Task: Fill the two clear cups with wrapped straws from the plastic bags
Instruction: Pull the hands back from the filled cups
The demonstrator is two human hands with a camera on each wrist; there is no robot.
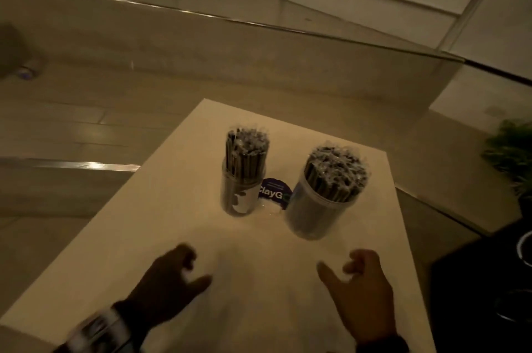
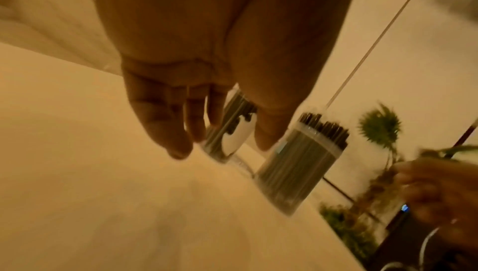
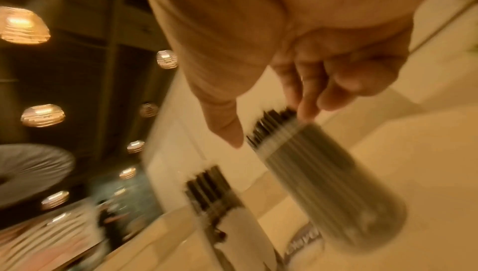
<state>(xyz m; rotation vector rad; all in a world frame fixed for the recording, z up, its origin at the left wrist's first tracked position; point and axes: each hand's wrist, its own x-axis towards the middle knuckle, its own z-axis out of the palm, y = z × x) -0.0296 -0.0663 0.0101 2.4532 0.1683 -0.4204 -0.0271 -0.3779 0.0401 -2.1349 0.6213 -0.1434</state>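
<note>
Two clear cups stand upright on the pale table (image 1: 161,237). The narrower left cup (image 1: 241,190) and the wider right cup (image 1: 319,208) are both packed with dark wrapped straws (image 1: 335,172). The same cups show in the left wrist view (image 2: 227,132) (image 2: 297,171) and, blurred, in the right wrist view (image 3: 227,222) (image 3: 333,177). My left hand (image 1: 169,280) hovers over the table's near part with loosely curled fingers, holding nothing. To its right, my right hand (image 1: 359,286) is likewise empty, thumb out and fingers loosely curled. Both hands are apart from the cups.
A round purple sticker or coaster (image 1: 275,192) with white lettering lies between the cups. A green plant (image 1: 509,151) stands off the table's right edge. Dark objects (image 1: 489,280) sit at the lower right. A glass railing (image 1: 259,24) runs beyond the table.
</note>
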